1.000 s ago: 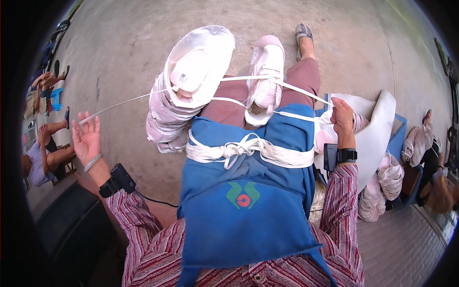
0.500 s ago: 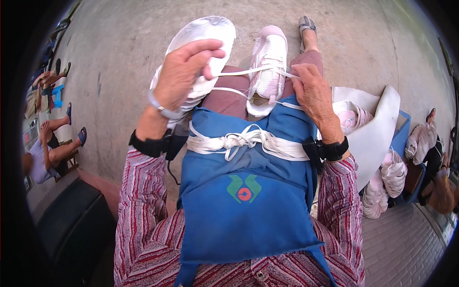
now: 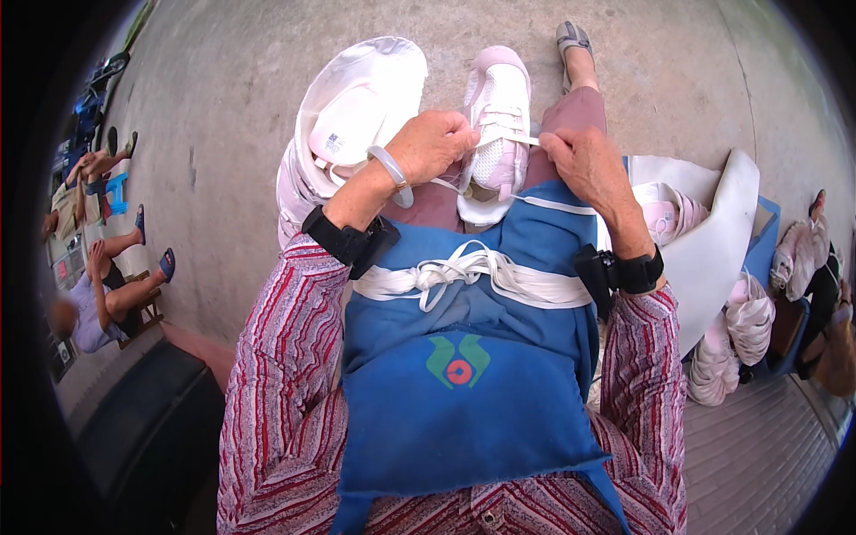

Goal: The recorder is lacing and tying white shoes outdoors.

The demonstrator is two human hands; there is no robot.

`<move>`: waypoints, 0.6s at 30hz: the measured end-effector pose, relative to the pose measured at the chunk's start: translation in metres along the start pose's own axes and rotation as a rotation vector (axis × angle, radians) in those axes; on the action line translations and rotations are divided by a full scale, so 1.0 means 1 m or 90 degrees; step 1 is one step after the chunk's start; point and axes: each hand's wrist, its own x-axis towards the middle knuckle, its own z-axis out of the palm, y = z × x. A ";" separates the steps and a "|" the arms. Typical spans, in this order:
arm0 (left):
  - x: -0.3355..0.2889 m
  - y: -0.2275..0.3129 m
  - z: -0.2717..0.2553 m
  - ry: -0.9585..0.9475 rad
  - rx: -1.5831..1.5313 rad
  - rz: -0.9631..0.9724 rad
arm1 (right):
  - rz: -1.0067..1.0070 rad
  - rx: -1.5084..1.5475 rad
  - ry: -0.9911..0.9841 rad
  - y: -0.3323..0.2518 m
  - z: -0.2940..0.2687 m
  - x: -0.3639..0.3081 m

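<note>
A white and pale pink sneaker (image 3: 497, 98) rests between my knees, toe pointing away, with lace threaded across its front. My left hand (image 3: 430, 147) pinches a white shoelace (image 3: 519, 138) at the shoe's left side. On the right, my right hand (image 3: 590, 169) pinches the lace too, and it runs taut between both hands over the tongue. Another loose lace (image 3: 553, 204) trails from the shoe across my blue apron (image 3: 473, 401). A bundle of white laces (image 3: 473, 272) is knotted around my waist over the apron.
Left of the shoe stands a white container (image 3: 406, 67) with pale pink shoe parts inside. At right, a white sheet-like liner (image 3: 713, 245) holds pink shoes (image 3: 667, 216), beside a blue crate (image 3: 765, 218) and bundled shoes (image 3: 749, 316). Seated people (image 3: 111, 294) are at far left.
My left hand has moved right from the white container to the shoe and now pinches the lace. My right hand has stayed near the shoe, still on the lace.
</note>
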 end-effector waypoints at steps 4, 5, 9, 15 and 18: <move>0.007 0.002 0.010 0.095 0.155 0.025 | -0.009 -0.061 0.097 0.014 0.004 0.015; 0.008 0.002 0.010 0.113 0.202 0.024 | -0.011 -0.060 0.097 0.017 0.004 0.015; 0.003 -0.003 0.008 0.129 0.154 0.044 | -0.024 -0.051 0.188 0.012 -0.010 0.001; -0.033 0.005 0.005 0.257 0.023 0.132 | -0.216 0.034 0.020 0.002 -0.008 -0.052; -0.035 -0.003 0.014 0.177 0.029 0.102 | -0.174 -0.138 -0.027 -0.007 0.000 -0.062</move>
